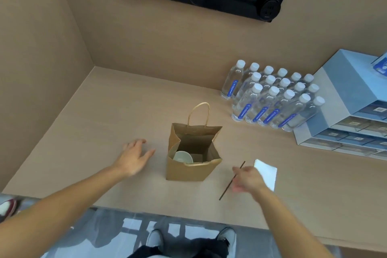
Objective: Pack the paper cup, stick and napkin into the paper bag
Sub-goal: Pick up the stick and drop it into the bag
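1. The paper bag (191, 165) stands open on the tabletop (104, 111) with the paper cup (182, 156) inside.
2. The right hand (248, 178) fingers pinch the stick (231, 181); the napkin (267, 174) lies beside it.
3. The left hand (134, 158) fingers are spread, empty.

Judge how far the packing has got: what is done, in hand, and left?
Done: the paper cup lies inside the open paper bag. In hand: the right hand is at the stick; the grip is blurred. Left: stick and napkin remain on the table. The left hand is open, empty.
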`<control>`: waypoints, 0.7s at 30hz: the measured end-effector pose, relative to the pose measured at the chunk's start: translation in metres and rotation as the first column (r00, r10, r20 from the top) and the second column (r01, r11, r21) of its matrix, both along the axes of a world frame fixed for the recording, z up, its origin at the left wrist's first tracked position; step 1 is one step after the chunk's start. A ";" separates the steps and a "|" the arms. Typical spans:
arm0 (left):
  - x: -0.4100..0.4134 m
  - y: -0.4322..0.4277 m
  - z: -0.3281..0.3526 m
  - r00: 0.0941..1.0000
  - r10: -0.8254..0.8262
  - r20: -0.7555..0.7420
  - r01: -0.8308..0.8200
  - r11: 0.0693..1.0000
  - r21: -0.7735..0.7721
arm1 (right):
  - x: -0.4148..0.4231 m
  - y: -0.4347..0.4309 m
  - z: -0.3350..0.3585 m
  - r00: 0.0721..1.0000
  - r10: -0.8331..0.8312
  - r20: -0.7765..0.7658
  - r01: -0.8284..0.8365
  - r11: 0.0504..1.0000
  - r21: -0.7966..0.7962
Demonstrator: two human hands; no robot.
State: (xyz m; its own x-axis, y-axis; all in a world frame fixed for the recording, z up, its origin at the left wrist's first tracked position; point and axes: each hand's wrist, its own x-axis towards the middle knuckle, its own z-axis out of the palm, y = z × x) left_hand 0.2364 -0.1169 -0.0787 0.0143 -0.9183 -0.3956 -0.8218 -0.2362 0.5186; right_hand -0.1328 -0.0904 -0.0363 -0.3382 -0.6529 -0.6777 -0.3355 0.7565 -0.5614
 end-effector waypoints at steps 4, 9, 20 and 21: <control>-0.010 0.013 -0.041 0.964 -0.018 0.264 0.022 1.000 -0.012 | 0.017 0.013 -0.046 0.976 0.060 -0.211 -0.055 0.998 0.029; -0.030 0.029 -0.061 0.930 0.058 0.362 -0.014 0.992 -0.123 | 0.022 0.006 -0.060 0.930 0.189 -0.316 -0.166 0.981 0.099; -0.038 0.035 -0.053 0.924 0.139 0.355 -0.064 0.974 -0.215 | 0.011 0.006 -0.066 0.834 0.294 -0.466 -0.259 0.956 0.139; -0.039 0.035 -0.053 0.926 0.145 0.350 -0.068 0.973 -0.222 | 0.011 0.005 -0.066 0.832 0.293 -0.471 -0.253 0.956 0.148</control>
